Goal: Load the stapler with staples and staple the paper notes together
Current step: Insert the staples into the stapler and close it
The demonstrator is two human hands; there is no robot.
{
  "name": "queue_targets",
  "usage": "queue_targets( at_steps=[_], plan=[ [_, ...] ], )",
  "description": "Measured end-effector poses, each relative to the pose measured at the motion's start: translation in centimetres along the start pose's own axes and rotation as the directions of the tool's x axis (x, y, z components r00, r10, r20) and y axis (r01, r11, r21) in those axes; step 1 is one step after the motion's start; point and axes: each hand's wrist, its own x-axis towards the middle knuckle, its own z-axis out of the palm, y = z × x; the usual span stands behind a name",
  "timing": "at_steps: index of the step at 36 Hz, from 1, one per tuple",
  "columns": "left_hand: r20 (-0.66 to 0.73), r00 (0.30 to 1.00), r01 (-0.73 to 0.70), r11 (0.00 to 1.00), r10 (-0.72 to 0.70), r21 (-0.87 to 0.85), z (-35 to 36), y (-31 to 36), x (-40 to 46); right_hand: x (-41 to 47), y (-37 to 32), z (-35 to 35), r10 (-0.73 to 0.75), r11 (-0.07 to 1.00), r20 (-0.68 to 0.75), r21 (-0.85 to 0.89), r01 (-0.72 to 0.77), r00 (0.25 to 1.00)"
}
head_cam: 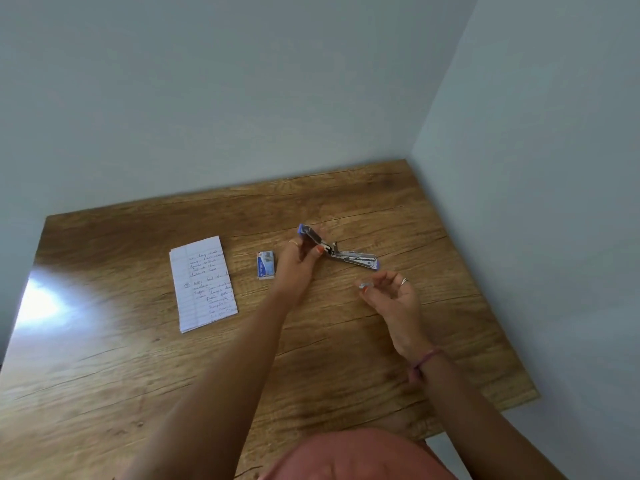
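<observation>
Blue-capped metal stapler (337,251) held hinged open by left hand (298,268); right hand (391,294) pinches staple strip (365,285) — loading unfinished, lined paper notes (202,284) left, unstapled.

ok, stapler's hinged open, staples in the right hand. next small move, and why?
Probably bring the right hand with its small silver staple strip over to the open metal channel of the blue-tipped steel stapler: the left hand holds the lid up, and the strip is still apart from the channel.
</observation>
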Motion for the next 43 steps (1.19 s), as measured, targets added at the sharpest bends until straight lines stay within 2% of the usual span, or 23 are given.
queue_targets(
  at_steps=[3, 6, 13, 18, 21, 31, 37, 43],
  plan=[
    [0.002, 1.0, -0.017, 1.0, 0.017, 0.006, 0.1, -1.0, -1.2, 0.4, -0.6, -0.3, -0.06, 0.996, 0.044, -0.057, 0.062, 0.997],
    [-0.015, 0.999, -0.051, 0.996, 0.053, 0.074, -0.1, -1.4, -1.8, 1.0, -1.8, -0.5, -0.148, 0.954, 0.106, -0.246, 0.17, 0.983],
    [-0.023, 0.997, -0.074, 0.995, 0.076, 0.062, -0.5, -1.3, -2.0, 2.7, -4.7, 0.5, -0.299, 0.7, 0.323, -0.566, 0.436, 0.898],
    [-0.017, 0.996, -0.09, 0.995, 0.091, 0.035, -0.5, -1.2, -1.9, 4.2, -5.1, 1.5, -0.23, 0.506, 0.47, -0.69, 0.517, 0.852],
    [-0.014, 0.995, -0.096, 0.995, 0.096, 0.016, -0.7, -1.2, -1.9, 4.9, -5.0, 2.0, -0.196, 0.419, 0.514, -0.726, 0.545, 0.835],
    [-0.028, 0.994, -0.111, 0.993, 0.11, -0.042, -0.9, -0.7, -2.2, 6.0, -5.7, 2.1, -0.185, 0.308, 0.556, -0.75, 0.585, 0.81],
    [-0.033, 0.993, -0.111, 0.992, 0.11, -0.053, -0.9, -0.5, -2.2, 6.4, -5.8, 2.2, -0.149, 0.315, 0.552, -0.76, 0.569, 0.82],
    [-0.034, 0.995, -0.093, 0.993, 0.091, -0.075, -0.9, -0.6, -2.1, 6.6, -5.6, 2.5, -0.141, 0.27, 0.564, -0.769, 0.579, 0.814]
  ],
)
